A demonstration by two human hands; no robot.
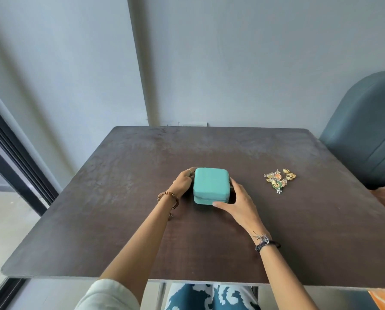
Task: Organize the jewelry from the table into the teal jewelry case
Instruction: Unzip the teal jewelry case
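Note:
A small teal jewelry case sits zipped closed in the middle of the dark wooden table. My left hand grips its left side, fingers curled round the far left corner. My right hand holds the right side, thumb lying along the front lower edge and fingers against the right wall. A small heap of gold and coloured jewelry lies on the table to the right of the case, about a hand's width from my right hand.
A blue-grey upholstered chair stands at the table's right far corner. A grey wall runs right behind the table's far edge. A dark door frame is at the left. My lap shows under the near edge.

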